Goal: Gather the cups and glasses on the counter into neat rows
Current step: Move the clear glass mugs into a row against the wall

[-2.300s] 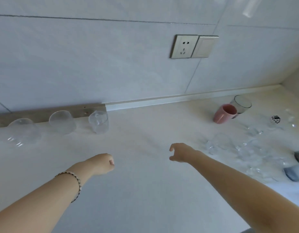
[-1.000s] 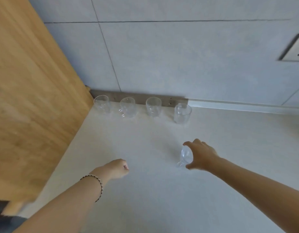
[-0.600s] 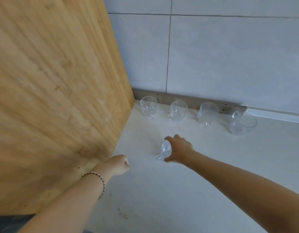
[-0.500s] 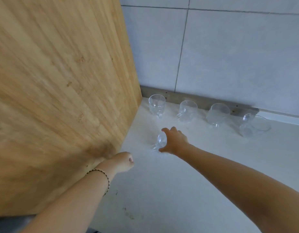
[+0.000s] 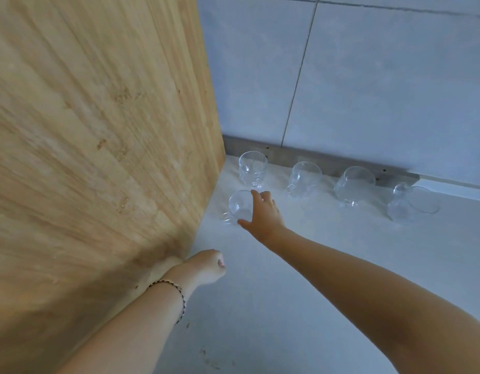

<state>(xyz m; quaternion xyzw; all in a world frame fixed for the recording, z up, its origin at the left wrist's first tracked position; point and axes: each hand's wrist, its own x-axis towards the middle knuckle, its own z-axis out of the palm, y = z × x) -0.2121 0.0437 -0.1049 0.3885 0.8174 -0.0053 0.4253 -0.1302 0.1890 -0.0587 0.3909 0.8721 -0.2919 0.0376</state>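
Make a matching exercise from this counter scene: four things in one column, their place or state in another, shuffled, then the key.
1. left hand
2. right hand
3. held glass
4. wooden panel

A. stands upright at the left of the counter
B. closed in a fist, holding nothing
C. in front of the wall row's leftmost glass
D. fingers around a clear glass

Pairs: 1-B, 2-D, 3-C, 4-A

Soft, even daylight fills the scene, bright without harsh glare. The wooden panel (image 5: 93,157) at left is streaked with motion blur. Wide-angle distortion bends the tiled wall (image 5: 368,90) lines. Faint shadows lie on the pale counter (image 5: 328,265); clear glasses (image 5: 303,179) show small highlights.
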